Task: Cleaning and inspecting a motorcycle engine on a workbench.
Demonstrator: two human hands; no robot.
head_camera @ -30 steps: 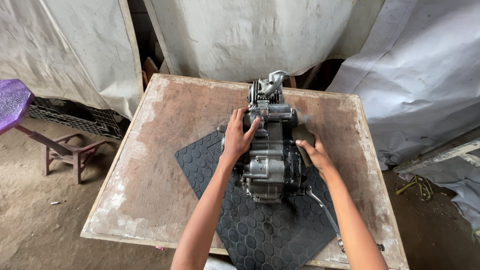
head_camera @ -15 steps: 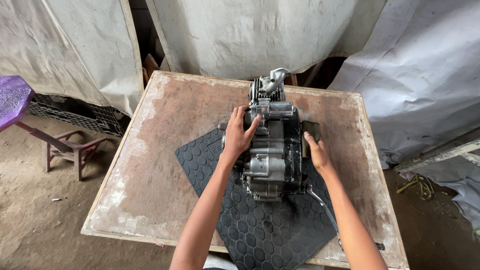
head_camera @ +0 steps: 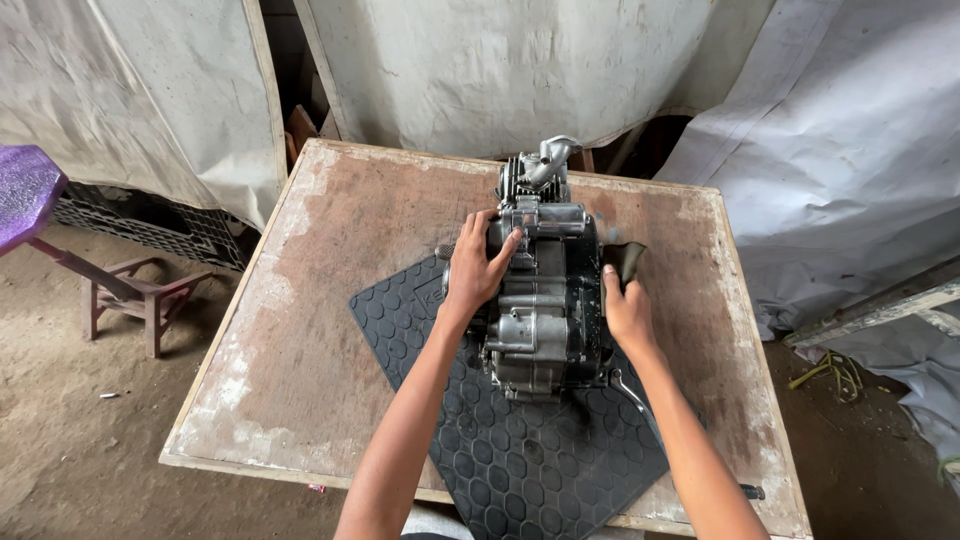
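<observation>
Both arms reach forward from the bottom edge of the view, elbows low, wrists straight. The left hand (head_camera: 477,270) lies on the left top of the engine (head_camera: 540,300), fingers spread and curled over its upper casing, thumb toward the middle; it grips the metal. The right hand (head_camera: 626,312) presses against the engine's right flank, palm flat on the dark side cover, fingers pointing to 12 o'clock and touching a black part that sticks out there; whether it clasps or only pushes, I cannot tell.

The engine stands on a black rubber mat (head_camera: 520,450) with a honeycomb pattern, set cornerwise on a worn wooden table (head_camera: 330,300). Its finned cylinder end points to 12 o'clock.

At 9 o'clock from the table stand a purple stool (head_camera: 30,195) and a dark plastic crate (head_camera: 140,225), its contents hidden.
</observation>
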